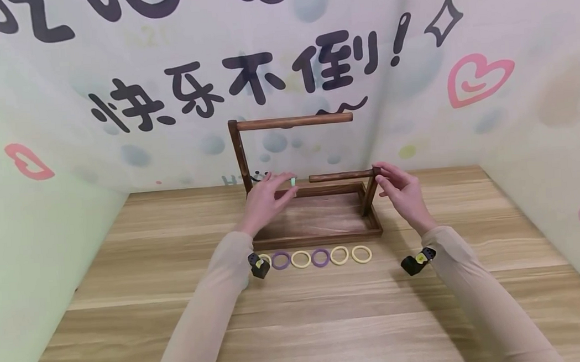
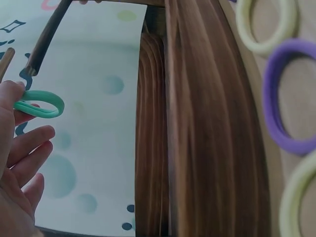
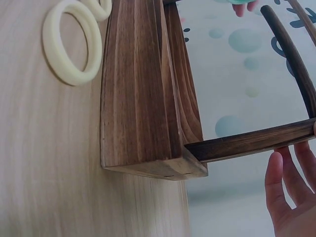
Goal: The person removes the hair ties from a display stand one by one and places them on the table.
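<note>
My left hand pinches a mint-green ring between thumb and index finger, its other fingers loosely bent. It holds the ring in the air, just left of the free end of the shorter wooden bar. This bar belongs to a dark wooden two-arm stand with a tray base. At the right, my right hand holds the top corner of the shorter post between thumb and fingers; part of the grip is cut off in the right wrist view. A taller bar extends above, with nothing hanging on it.
In front of the tray lies a row of pale yellow rings and purple rings. My left wrist camera partly covers the leftmost one. A mint-coloured thing peeks out below the left sleeve. A printed wall cloth stands behind the stand.
</note>
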Available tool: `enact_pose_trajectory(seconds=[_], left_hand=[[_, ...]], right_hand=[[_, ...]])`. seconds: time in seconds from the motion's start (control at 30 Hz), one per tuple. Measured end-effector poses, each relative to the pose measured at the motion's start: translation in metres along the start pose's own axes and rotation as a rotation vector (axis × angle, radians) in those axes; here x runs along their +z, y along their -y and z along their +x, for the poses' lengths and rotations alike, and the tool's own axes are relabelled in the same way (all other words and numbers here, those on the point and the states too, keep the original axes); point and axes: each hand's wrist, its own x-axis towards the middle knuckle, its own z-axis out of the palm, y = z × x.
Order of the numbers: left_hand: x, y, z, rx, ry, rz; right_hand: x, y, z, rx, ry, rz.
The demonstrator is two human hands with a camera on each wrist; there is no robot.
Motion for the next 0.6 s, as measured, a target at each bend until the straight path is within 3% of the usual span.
enact_pose_trajectory(seconds=[0.23,0.6], left_hand=[[-0.004,0.009,-0.011,-0.020,0.010,-0.004],[-0.009,0.019,-0.035,-0.044,0.028,-0.121]], right_hand=[[0.000,-0.001,0.001,0.004,0.005,-0.007],[0.000,0.001,0.001,0.018,0.006,-0.024]])
